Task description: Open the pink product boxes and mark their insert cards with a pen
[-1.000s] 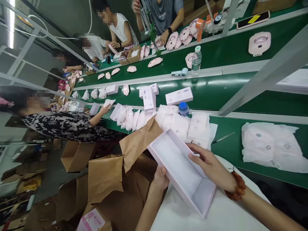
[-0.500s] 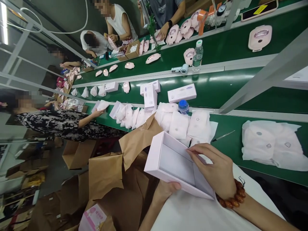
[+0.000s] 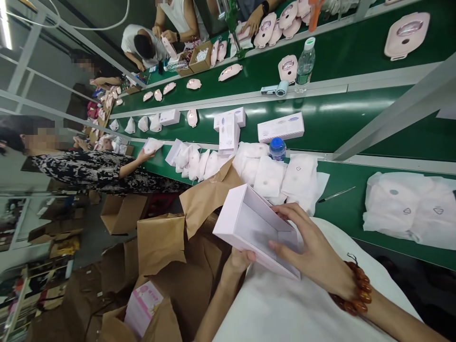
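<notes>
**A:** Where is it?

**B:** The empty pale pink rectangular cardboard box (image 3: 249, 223) is up in the air between both hands. It sits just off the near edge of the green tabletop (image 3: 349, 209), above the white sheet (image 3: 302, 308) and the crumpled brown paper (image 3: 206, 199). Its open side tips up and toward the right.

**A:** How does its long axis run?

**B:** It slants from lower right, at the right hand (image 3: 313, 256), to upper left, toward the brown paper. The view foreshortens it.

**A:** And the grip?

**B:** The right hand takes the near right end with its fingers (image 3: 288, 213) spread. The thumb is inside on the box floor and the index finger lies along the rim of the far wall. The left hand (image 3: 238, 260) is under the long near wall, its thumb pressed on the outside. The box hides its other fingers, so I cannot tell how they curl. Both hands touch the box, and the right covers more of it.

**A:** What's around it?

**B:** A row of white foam-wrapped packets (image 3: 281, 178) lies along the tabletop's near edge, just beyond the box. A blue-capped bottle (image 3: 277, 148) stands behind them and a thin pen (image 3: 337, 194) lies to their right. There's a brown bead bracelet (image 3: 356, 289) on the right wrist. Far left, a co-worker in a patterned top (image 3: 96, 171) reaches to the same edge.
</notes>
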Tool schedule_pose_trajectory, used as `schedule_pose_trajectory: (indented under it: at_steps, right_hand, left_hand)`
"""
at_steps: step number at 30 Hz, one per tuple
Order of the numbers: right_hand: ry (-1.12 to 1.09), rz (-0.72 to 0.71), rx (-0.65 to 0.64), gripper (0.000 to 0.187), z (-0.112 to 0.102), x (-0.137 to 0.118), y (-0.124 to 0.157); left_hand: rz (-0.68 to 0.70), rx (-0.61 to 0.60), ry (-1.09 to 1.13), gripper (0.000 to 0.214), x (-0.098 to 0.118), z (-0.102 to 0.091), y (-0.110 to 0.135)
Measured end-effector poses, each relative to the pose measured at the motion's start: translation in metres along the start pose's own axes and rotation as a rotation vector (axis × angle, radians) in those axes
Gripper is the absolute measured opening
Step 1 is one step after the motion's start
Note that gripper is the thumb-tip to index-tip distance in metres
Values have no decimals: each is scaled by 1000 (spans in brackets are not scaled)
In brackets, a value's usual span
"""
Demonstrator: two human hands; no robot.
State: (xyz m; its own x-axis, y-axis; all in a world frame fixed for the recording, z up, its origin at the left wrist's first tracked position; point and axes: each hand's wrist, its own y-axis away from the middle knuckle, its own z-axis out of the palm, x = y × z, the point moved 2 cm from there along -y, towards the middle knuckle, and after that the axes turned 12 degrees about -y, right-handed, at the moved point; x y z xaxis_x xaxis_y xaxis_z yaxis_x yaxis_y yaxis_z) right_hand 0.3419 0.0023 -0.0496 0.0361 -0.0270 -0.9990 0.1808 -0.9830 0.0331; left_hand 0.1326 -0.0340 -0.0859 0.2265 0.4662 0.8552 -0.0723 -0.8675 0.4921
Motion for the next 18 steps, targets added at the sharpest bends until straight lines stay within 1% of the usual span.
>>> schedule_pose_trajectory:
  at_steps: [2, 3, 6, 7, 8, 9, 10, 12, 16, 18]
  right_hand:
    - [18, 21, -33, 52, -1, 2, 5]
    - [32, 27, -30, 53, -1, 3, 7]
    - [91, 42, 24, 53, -4, 4, 12]
    - [112, 41, 39, 56, -4, 4, 14]
    - [132, 37, 44, 59, -4, 3, 15]
    - [147, 30, 40, 62, -3, 3, 16]
    - [158, 22, 32, 65, -2, 2, 16]
    - [178, 4, 20, 67, -1, 1, 17]
    - [208, -11, 10, 70, 0, 1, 19]
    - [215, -18, 7, 73, -1, 1, 19]
  left_hand:
    - [-19, -4, 53, 119, 0, 4, 3]
    - [-11, 29, 72, 118, 3, 5, 6]
    - [89, 266, 70, 108, 21, 4, 21]
    - [133, 329, 43, 112, 29, 4, 26]
    - [172, 363, 3, 119, 38, 3, 32]
    - [196, 358, -47, 128, 46, 3, 36]
    - [208, 341, -97, 132, 52, 3, 40]
    - [204, 316, -167, 133, 61, 3, 46]
    - [166, 335, -159, 113, 65, 3, 49]
    - [166, 341, -155, 108, 65, 5, 49]
